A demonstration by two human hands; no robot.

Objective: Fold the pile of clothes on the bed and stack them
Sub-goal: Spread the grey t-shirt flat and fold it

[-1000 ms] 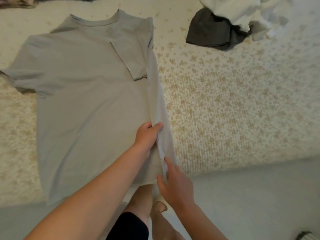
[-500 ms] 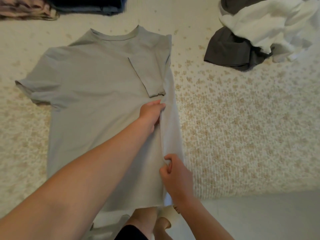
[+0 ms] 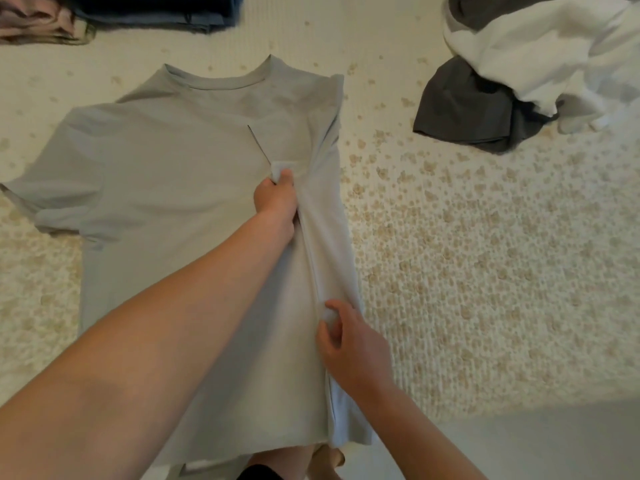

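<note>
Since the earlier frame, the left hand (image 3: 277,199) has travelled up the folded edge of the T-shirt (image 3: 180,216), from the middle of the body to the tip of the folded-in sleeve, and the right hand (image 3: 349,344) has also gone a little higher on the same edge. The camera view has shifted too, so more of the stack at the top is visible.

The T-shirt lies flat on the bed (image 3: 485,271), neck away from the person, with its right side already turned inward. The left hand has its fingers curled on the sleeve corner and pinches it, I think to keep the sleeve from sliding out of the fold. The right hand is half closed, thumb and fingers nipping the folded edge lower down, probably to keep the fold line straight and tight between the two hands.

The other sleeve is still spread out on the left, so in my judgement the second side fold is not yet done.

Folded clothes (image 3: 152,12) wait at the top left, likely the stack. The unfolded pile (image 3: 519,74) sits at the top right, well apart.
</note>
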